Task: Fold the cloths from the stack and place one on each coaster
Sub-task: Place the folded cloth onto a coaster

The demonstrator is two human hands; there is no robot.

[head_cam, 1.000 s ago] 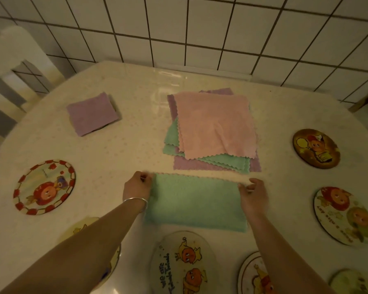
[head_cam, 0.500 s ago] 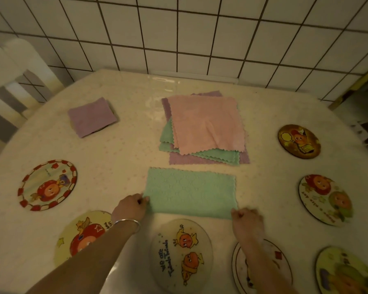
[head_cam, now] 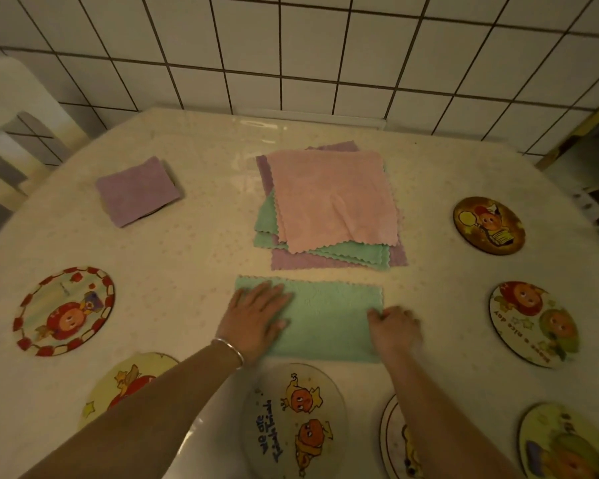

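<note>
— Both hands are on the green cloth (head_cam: 329, 323), aren't they?

— Yes. Her left hand (head_cam: 256, 319) lies flat, fingers spread, pressing the cloth's left end to the counter (head_cam: 194, 257). The right hand (head_cam: 393, 328) is curled at the right edge; it is blurred, so I cannot tell whether it pinches the cloth or only rests there.

— And the cloth?

— Folded into a long rectangle, just beyond the clear coaster (head_cam: 296, 420) nearest the camera.

— What else is close?

— Round cartoon coasters ring the near edge, all bare: a red-bordered one (head_cam: 63, 311) at the left, two at the right (head_cam: 533, 324) (head_cam: 488, 225).

— Farther back?

— The stack (head_cam: 329, 209) sits just behind the green cloth, pink on top, green and purple beneath. A folded purple cloth (head_cam: 139, 191) lies far left.

— The room?

— Pale speckled counter, white tiled wall (head_cam: 325, 53) behind it, a white chair (head_cam: 18, 112) at the left.
</note>
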